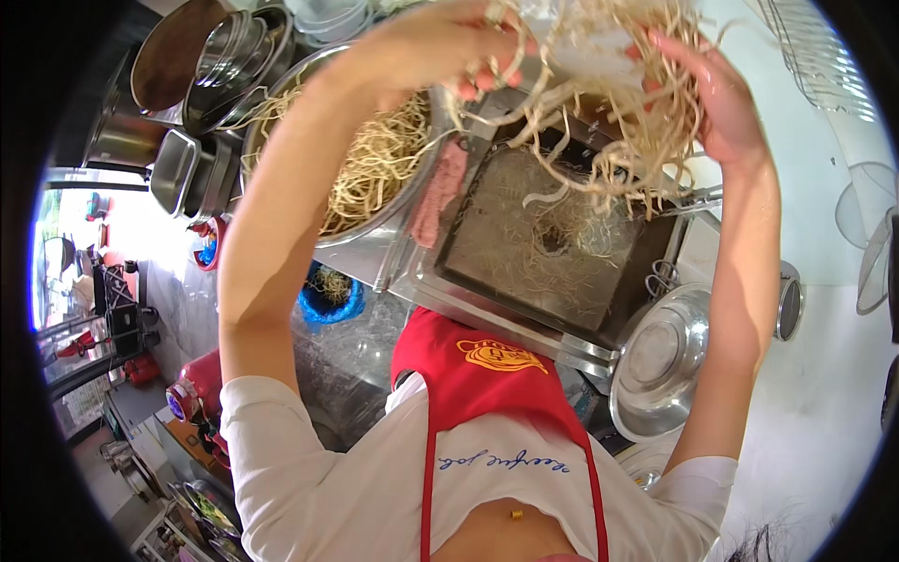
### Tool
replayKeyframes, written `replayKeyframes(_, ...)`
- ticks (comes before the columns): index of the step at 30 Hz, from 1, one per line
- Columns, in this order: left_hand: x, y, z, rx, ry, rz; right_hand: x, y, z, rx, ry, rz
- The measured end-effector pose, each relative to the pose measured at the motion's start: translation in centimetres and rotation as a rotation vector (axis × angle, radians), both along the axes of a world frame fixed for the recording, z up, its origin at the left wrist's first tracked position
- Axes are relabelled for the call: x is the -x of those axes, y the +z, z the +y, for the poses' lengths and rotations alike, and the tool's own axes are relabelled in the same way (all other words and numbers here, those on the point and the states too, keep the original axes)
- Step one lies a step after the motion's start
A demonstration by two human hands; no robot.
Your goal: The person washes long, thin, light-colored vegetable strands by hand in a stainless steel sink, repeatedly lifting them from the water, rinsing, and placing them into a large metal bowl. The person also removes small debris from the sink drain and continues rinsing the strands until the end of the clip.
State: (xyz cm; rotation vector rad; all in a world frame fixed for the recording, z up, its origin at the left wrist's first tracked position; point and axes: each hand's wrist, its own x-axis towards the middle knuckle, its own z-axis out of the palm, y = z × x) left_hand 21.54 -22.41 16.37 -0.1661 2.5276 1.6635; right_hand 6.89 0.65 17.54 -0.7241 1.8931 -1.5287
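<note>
A loose bundle of long, pale, stringy roots (632, 140) hangs above a stainless steel sink (491, 309). My right hand (723, 98) grips its right side. My left hand (463, 53), partly blurred, has fingers curled around strands at the bundle's left. Loose root hairs and scraps (562, 232) lie in the sink, thickest around the drain. To the left, beneath my left forearm, a large metal basin (337, 242) is heaped with more of these pale roots (379, 161). A pink cloth (439, 193) lies along the sink's left rim.
Metal pans (189, 168) and pots are stacked at the upper left. A shiny steel bowl (660, 358) leans at the sink's right. On the floor stands a bin with a blue liner (333, 309). A wire rack (818, 56) and strainers (874, 260) are near the right wall.
</note>
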Motion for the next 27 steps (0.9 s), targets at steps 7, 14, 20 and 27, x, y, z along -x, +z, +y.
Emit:
replayKeyframes(7, -8.3, 1.9, -13.4, -0.037, 0.231, 0.076, -6.6, 3.7, -17.0, 0.253, 0.133, -0.315)
replayKeyframes(14, -13.0, -10.5, -20.2, -0.213, 0.558, -0.298, -11.7, -8.7, -27.9, -0.261, 0.442, -0.275)
replayKeyframes(20, -14.4, -12.2, -23.1, 0.041, 0.232, -0.361, -9.7, -10.7, -28.0, -0.577, 0.613, 0.194)
replayKeyframes(27, -11.6, -5.5, -23.1, 0.928, -0.065, -0.512, -7.1, -9.1, -25.5, -0.398, 0.673, 0.579)
